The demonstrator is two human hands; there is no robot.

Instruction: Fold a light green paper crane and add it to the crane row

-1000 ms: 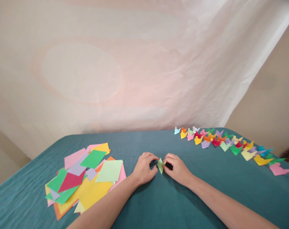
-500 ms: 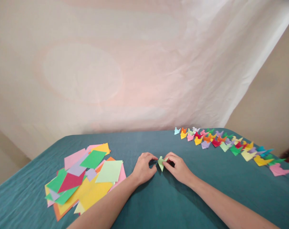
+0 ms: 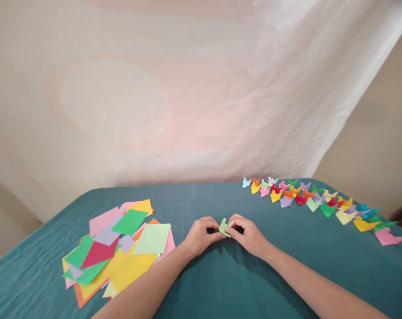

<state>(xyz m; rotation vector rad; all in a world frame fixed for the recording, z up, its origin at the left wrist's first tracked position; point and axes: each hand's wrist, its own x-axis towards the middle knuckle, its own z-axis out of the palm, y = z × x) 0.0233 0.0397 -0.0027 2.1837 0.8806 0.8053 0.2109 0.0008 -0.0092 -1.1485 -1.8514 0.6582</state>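
Between my two hands, just above the table, is a small light green origami bird with its pointed head up on the left. My right hand pinches its right side between thumb and fingers. From the left, my left hand closes on it too, its thumb along the lower edge and its fingertips at the left side. Fingers cover part of the folded paper.
Loose colored paper squares lie in an overlapping pile on the left. Several finished origami birds stand in slanting rows on the right. A dark green cloth covers the table, and a pale sheet hangs behind it.
My left thumb and fingers have moved right onto the light green bird, which they stood apart from before. The bird has tilted, its lower point now turned toward the right.
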